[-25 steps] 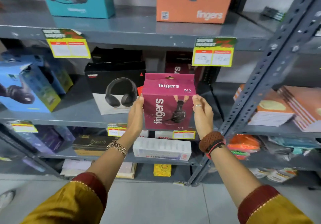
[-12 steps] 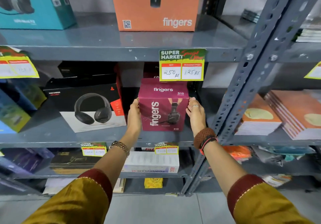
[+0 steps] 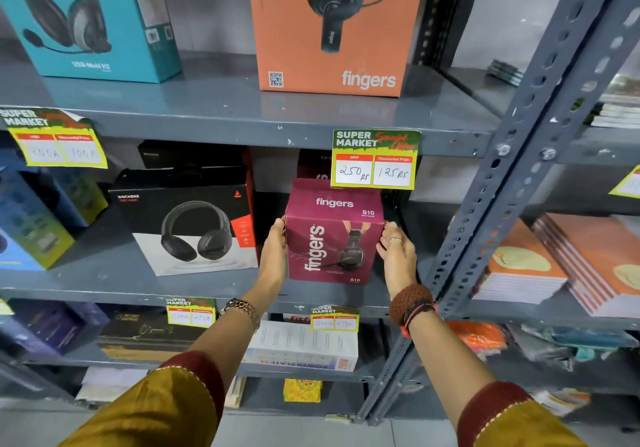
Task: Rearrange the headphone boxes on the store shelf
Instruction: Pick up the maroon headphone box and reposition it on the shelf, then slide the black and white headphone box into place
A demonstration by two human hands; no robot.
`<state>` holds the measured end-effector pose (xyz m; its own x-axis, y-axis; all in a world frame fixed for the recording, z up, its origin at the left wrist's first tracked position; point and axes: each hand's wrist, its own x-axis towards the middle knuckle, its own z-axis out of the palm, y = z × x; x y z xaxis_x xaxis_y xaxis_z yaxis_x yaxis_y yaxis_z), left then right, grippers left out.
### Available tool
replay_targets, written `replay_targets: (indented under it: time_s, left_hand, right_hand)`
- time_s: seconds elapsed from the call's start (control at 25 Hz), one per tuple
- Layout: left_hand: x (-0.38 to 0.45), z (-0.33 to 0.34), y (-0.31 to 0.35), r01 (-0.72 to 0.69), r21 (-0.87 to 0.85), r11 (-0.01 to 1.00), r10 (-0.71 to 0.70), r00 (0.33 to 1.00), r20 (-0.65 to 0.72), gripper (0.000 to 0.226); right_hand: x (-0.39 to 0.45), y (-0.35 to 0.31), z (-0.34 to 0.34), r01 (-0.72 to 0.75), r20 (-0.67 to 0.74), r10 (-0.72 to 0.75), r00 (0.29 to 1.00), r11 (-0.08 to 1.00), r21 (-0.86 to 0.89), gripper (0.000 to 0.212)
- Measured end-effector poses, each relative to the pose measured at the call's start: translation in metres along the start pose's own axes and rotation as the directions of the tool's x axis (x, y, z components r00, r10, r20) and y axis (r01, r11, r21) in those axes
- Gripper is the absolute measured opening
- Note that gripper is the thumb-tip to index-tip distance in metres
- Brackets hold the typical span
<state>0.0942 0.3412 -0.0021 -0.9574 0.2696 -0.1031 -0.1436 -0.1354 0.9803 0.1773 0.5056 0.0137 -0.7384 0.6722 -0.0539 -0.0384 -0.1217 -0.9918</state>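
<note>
1. Nearest the camera, two mustard sleeves with maroon cuffs are reaching up from the bottom of the frame toward the middle shelf [image 3: 104, 283].
2. The left hand [image 3: 275, 249] and right hand [image 3: 396, 256] are pressing flat on either side of the magenta box [image 3: 332, 238], fingers [image 3: 389, 230] curled round its edges and gripping it between them.
3. The box has been travelling inward over the last second: it was hanging in front of the shelf edge, and now it is sitting at centre frame on the shelf, bottom edge apparently down on the metal. I'd judge this placement nearly done.
4. It is standing upright, long axis vertical, printed front facing out, just under the price tag [image 3: 375, 159].
5. Left of it, apart by a dark gap, the black box [image 3: 187, 224] is leaning.
6. Farther up, the orange box [image 3: 329, 30] is standing.
</note>
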Motion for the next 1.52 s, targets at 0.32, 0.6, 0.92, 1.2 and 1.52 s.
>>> replay_targets:
  time_s: [0.32, 0.6, 0.92, 1.2, 1.52]
  left_hand:
    - [-0.006, -0.003, 0.007, -0.013, 0.079, 0.997, 0.007, 0.998, 0.067, 0.031]
    - [-0.029, -0.047, -0.021, 0.09, 0.069, 0.994, -0.081, 0.989, -0.12, 0.068]
    - [-0.029, -0.18, 0.02, 0.071, 0.09, 0.993, -0.022, 0.889, -0.458, 0.07]
    - [-0.002, -0.24, 0.067, 0.056, 0.063, 0.996, -0.034, 0.952, -0.305, 0.069]
    - [0.028, -0.28, 0.069, 0.108, 0.119, 0.987, -0.094, 0.988, -0.124, 0.073]
  right_hand:
    - [-0.006, 0.001, -0.001, -0.031, -0.008, 0.031, 0.999, 0.996, -0.084, 0.042]
    - [-0.05, 0.002, 0.022, 0.345, 0.0, -0.346, 0.938, 0.933, -0.099, 0.032]
    - [-0.069, 0.002, 0.134, 0.166, 0.286, -0.128, 0.95, 0.979, -0.115, 0.039]
    - [-0.059, 0.001, 0.226, -0.012, 0.238, 0.058, 0.97, 0.981, -0.192, 0.057]
    - [-0.08, 0.008, 0.265, -0.065, 0.021, 0.07, 0.997, 0.982, -0.178, 0.053]
